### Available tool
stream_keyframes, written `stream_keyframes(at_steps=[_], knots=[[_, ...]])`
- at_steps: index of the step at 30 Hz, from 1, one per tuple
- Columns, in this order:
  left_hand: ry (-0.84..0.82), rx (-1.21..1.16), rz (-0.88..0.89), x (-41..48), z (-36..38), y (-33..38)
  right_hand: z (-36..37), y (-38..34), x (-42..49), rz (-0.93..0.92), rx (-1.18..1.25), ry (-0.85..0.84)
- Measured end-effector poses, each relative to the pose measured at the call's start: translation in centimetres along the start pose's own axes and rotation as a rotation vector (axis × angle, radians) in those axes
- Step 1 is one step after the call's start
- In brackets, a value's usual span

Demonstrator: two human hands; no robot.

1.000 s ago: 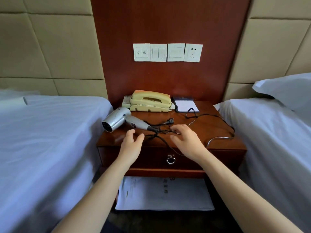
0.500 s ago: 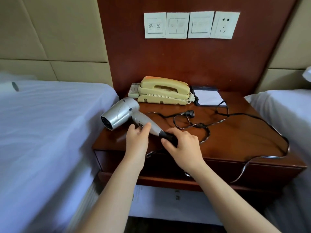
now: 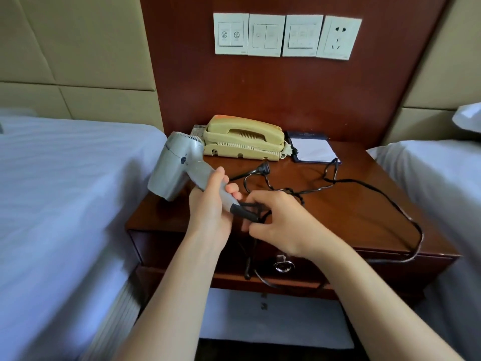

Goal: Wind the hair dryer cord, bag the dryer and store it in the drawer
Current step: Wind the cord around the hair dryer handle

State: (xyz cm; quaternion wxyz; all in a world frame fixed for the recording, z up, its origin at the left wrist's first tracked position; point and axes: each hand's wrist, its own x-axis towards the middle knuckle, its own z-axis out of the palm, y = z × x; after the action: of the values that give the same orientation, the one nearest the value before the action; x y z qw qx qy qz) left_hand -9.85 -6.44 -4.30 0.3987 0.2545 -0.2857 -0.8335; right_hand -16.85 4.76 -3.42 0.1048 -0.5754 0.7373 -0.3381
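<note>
**A:** Where's the hair dryer, and which way does it point?

**B:** It's lifted over the front left part of the nightstand. The barrel's mouth aims down and left, toward the left bed. The handle runs from upper left to lower right, ending in a black sleeve.

**A:** And the hands?

**B:** The left hand is wrapped round the handle. The right hand has its fingers curled in by the sleeve, pinching the cord – the exact contact is blurred and partly hidden behind the knuckles.

**A:** What else is hard to see?

**B:** The cord tangles near the right hand, so I can't trace its loops there. One length hangs over the front edge and crosses the drawer beside its ring pull. Another sweeps wide to the front right corner and overhangs it. The plug lies on the top in front of the telephone.

**A:** Is there room to move?

**B:** The beds hem the nightstand on both sides – the right bed sits close to the cord's outer loop. The telephone and a notepad fill the back, and bare wood lies right of the hands.
</note>
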Motion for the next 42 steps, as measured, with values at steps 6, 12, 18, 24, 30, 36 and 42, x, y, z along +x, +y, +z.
stream_keyframes(at_steps=[6,12,18,24,30,36,42], knots=[[-0.03,0.016,0.047,-1.9,0.8,0.7,-1.1,-0.3,-1.3,0.028,-0.164,-0.043],[-0.013,-0.022,0.028,-2.9,0.6,1.5,-2.1,1.0,-2.8,0.097,-0.43,0.147],[0.012,0.021,-0.01,-1.5,-2.4,2.1,-4.0,5.6,-3.7,0.203,-0.525,0.404],[-0.051,0.228,-0.023,-0.9,-2.4,0.4,-3.2,7.8,-3.1,0.185,-0.565,0.275],[-0.055,0.239,-0.008,0.1,-2.1,0.0,-3.6,9.1,-1.4,0.177,-0.422,0.163],[-0.067,0.239,-0.004,1.4,-1.3,-0.8,-5.5,9.6,1.7,0.27,-0.155,-0.1],[-0.027,0.177,0.063,2.6,-0.7,-1.6,-5.6,9.3,6.4,0.404,-0.156,-0.281]])
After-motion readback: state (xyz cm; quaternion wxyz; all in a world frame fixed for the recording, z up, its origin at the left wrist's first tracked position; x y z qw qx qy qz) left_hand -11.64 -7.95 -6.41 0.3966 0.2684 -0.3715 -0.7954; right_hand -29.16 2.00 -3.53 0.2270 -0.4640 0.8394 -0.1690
